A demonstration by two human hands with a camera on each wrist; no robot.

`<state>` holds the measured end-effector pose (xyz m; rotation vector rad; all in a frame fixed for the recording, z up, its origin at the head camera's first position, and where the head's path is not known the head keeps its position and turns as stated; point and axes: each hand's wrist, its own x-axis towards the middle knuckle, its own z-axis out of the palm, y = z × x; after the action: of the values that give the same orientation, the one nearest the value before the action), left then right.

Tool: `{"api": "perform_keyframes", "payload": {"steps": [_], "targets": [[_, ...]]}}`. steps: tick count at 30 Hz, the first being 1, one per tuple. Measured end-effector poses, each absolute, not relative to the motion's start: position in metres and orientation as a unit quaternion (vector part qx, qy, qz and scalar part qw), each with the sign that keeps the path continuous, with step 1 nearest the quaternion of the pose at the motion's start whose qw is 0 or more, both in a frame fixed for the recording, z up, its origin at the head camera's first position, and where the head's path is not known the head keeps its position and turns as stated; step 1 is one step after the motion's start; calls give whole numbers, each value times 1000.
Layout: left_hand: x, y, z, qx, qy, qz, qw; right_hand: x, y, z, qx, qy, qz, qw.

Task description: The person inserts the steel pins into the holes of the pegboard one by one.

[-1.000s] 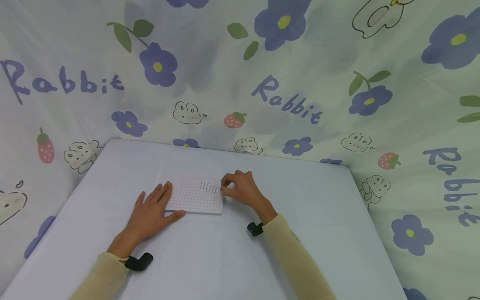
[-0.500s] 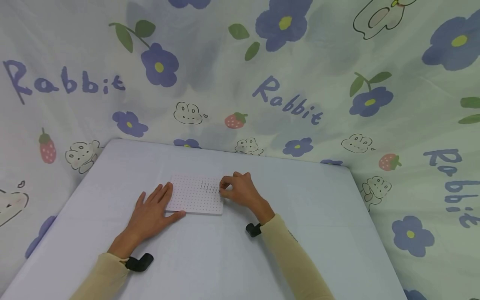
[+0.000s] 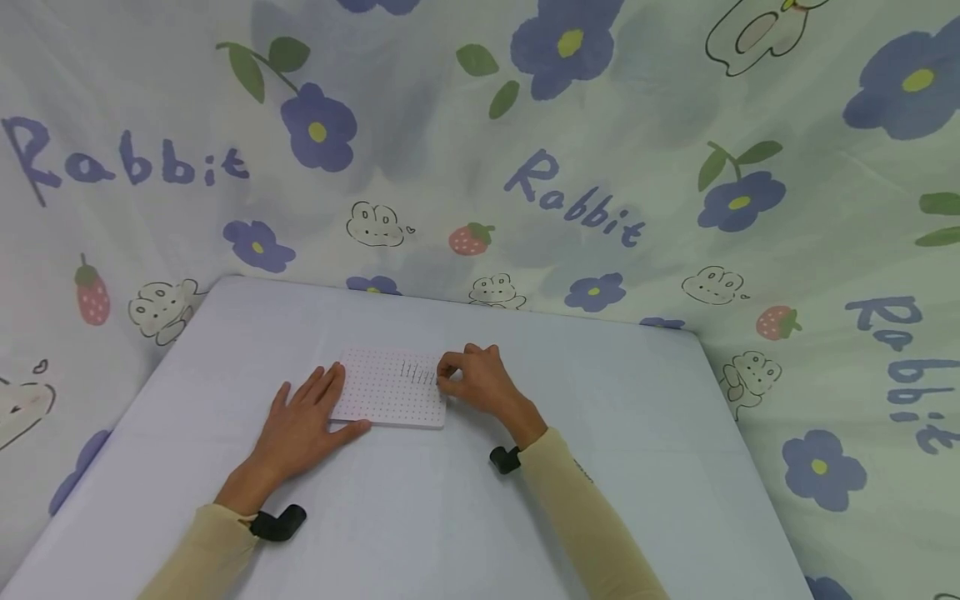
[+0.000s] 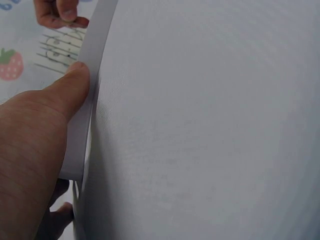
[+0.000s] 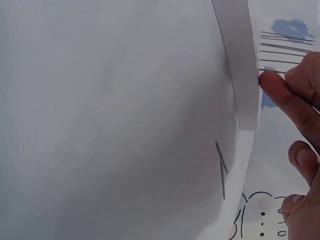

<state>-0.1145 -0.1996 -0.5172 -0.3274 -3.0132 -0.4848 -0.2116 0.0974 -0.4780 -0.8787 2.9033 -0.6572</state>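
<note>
A white board (image 3: 382, 404) with a grid of small holes lies on the table, a row of several thin metal needles (image 3: 417, 373) standing up from its far right part. My left hand (image 3: 298, 427) rests with straight fingers on the board's left edge, the thumb along its near edge. At the end of the row, my right hand (image 3: 480, 382) pinches a needle (image 5: 272, 71) between thumb and index finger. In the right wrist view a fingertip is right at the board's surface, and the pinched needle is partly hidden by the fingers.
Two loose needles (image 5: 223, 172) lie crossed on the white-covered table (image 3: 600, 400), just off the board in the right wrist view. A curtain (image 3: 420, 167) printed with flowers and rabbits hangs behind and beside the table.
My right hand has shifted slightly left, in over the board's right edge, with its pinch kept. The left hand and the board have stayed in place.
</note>
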Motion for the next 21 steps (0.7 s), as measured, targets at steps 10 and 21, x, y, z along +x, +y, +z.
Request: {"api": "perform_keyframes", "payload": {"steps": [10,21], "targets": [[-114,-200,-516,-107,-982,-155,34,-212,98,-480,-280,938,-206,15],[-115,-200,-515,-110,-981,-157,32,-223,128,-471,-214,950,-223,38]]}}
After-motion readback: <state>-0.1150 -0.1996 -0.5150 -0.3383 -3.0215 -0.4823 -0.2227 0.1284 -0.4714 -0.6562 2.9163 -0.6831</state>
